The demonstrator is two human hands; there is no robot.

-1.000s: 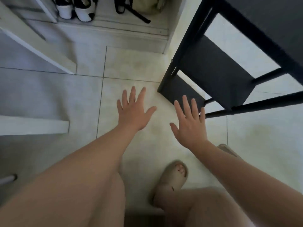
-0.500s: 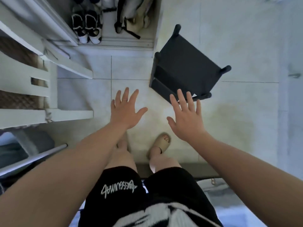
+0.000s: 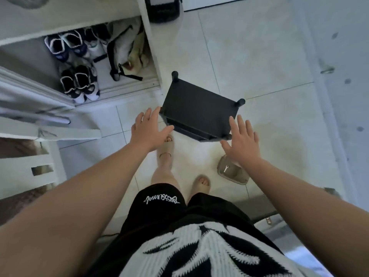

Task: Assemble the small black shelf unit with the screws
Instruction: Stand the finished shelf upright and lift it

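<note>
The small black shelf unit (image 3: 198,107) stands upright on the pale tiled floor, seen from above, with round post caps at its corners. My left hand (image 3: 150,129) is spread flat in the air at the shelf's near left corner, fingers straight, holding nothing. Off the shelf's near right corner my right hand (image 3: 242,141) is spread the same way, also empty. Both hands hover well above the floor, and neither touches the shelf. No screws are visible.
An open white cupboard (image 3: 148,48) on the left holds several shoes (image 3: 79,84) and a bag (image 3: 127,52). A small clear bag with a white wrench (image 3: 229,170) lies on the floor by my right foot. White furniture rails (image 3: 50,132) stand at the left.
My viewpoint has risen from near floor level to standing height, so the shelf now looks small and far below. Both hands stay spread and empty, now further apart, flanking the shelf.
</note>
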